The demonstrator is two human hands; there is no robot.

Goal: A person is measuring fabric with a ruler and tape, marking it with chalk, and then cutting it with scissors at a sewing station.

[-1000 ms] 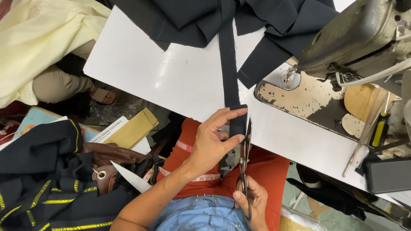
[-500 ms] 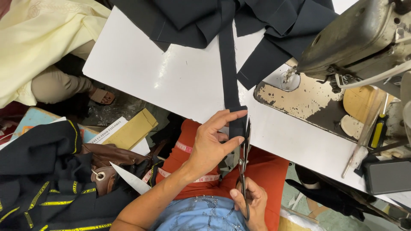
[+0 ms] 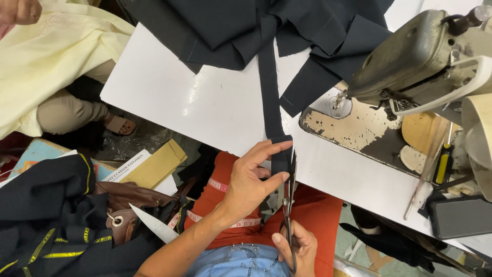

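Your left hand (image 3: 251,182) pinches the near end of a long dark cloth strip (image 3: 270,97) between thumb and fingers, right at the table (image 3: 205,107) edge. Your right hand (image 3: 297,251) sits lower, close to your lap, with its fingers closed around the handles of black scissors (image 3: 288,205). Scissor blades point up along the right side of the strip, just beside your left fingers. From there the strip runs away from you across the white table to a pile of dark cloth (image 3: 246,25). A sewing machine (image 3: 415,56) stands to the right.
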